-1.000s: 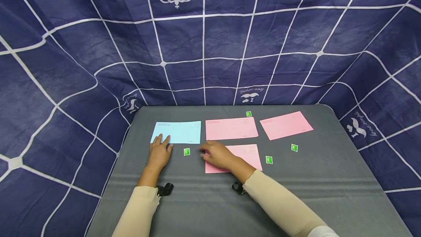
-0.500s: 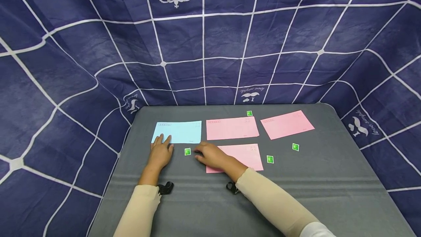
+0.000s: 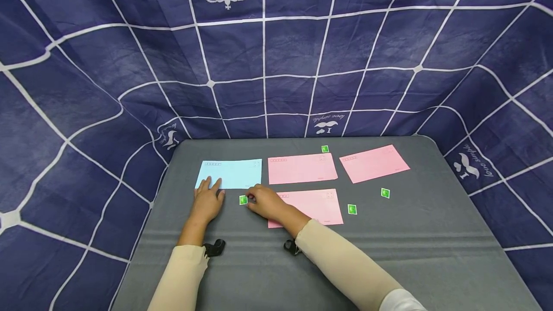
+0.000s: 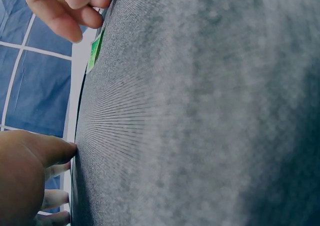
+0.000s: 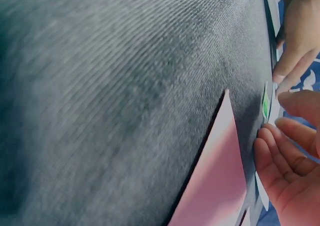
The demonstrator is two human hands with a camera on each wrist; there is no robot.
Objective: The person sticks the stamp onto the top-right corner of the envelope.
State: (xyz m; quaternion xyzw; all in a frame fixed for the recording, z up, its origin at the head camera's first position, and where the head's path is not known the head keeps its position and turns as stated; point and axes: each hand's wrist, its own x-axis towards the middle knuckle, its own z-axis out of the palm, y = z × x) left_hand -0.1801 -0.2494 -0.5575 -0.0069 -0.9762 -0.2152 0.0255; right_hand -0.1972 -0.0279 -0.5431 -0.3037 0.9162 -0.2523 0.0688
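My left hand [image 3: 208, 204] rests with spread fingers on the lower left edge of a light blue envelope [image 3: 235, 172], printed with postcode boxes. Just below that envelope lies a small green stamp [image 3: 243, 200] with a white border. My right hand [image 3: 267, 203] is at the stamp's right side, thumb and bent fingers apart, fingertips close to its edge. In the right wrist view the stamp [image 5: 265, 106] is just beyond the fingers [image 5: 275, 161]. A pink envelope [image 3: 319, 208] lies partly under the right hand and forearm in the head view.
Two more pink envelopes lie flat farther back, one in the middle [image 3: 302, 168] and one tilted at right [image 3: 374, 163]. Other green stamps lie by the back edge [image 3: 325, 149] and at right [image 3: 352, 209]. A blue checked cloth [image 3: 294, 52] hangs around the grey table [image 3: 410, 244].
My right hand has moved left from over the near pink envelope to the green stamp by the blue envelope. My left hand has stayed on the blue envelope.
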